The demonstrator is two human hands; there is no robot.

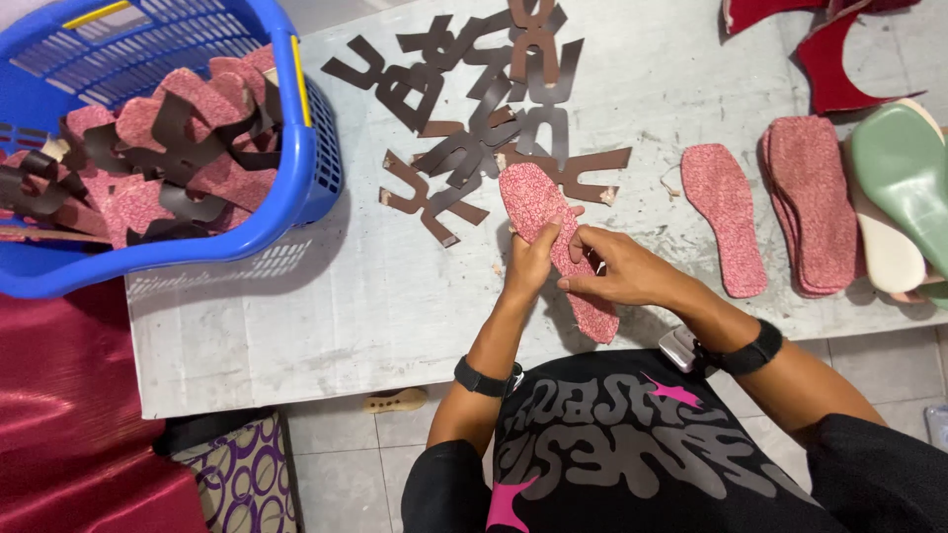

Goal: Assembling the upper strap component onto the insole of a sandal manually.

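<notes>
Holding a pink speckled insole (553, 247) between both hands just right of the frame's centre, the person keeps it lifted a little off the grey worktable (296, 316), tilted so its toe points toward the upper left and its heel hangs near the table's front edge. The left hand (531, 265) wraps the insole's left edge from below, fingers curled shut on it, probably to steady it while the other hand works the surface. The right hand (617, 271) comes in from the right with its wrist bent inward, thumb and forefinger pinched together on the insole's middle; what, if anything, sits between those fingertips is too small to tell. Just above the hands lies a loose heap of dark brown strap cut-outs (484, 109), close enough to reach. In the upper left a blue plastic basket (296, 188) holds insoles with straps already on them. At the right of the frame a single flat insole (726, 217) lies beside a neat stack of insoles (815, 202), with pale green soles (904, 173) at the edge.
</notes>
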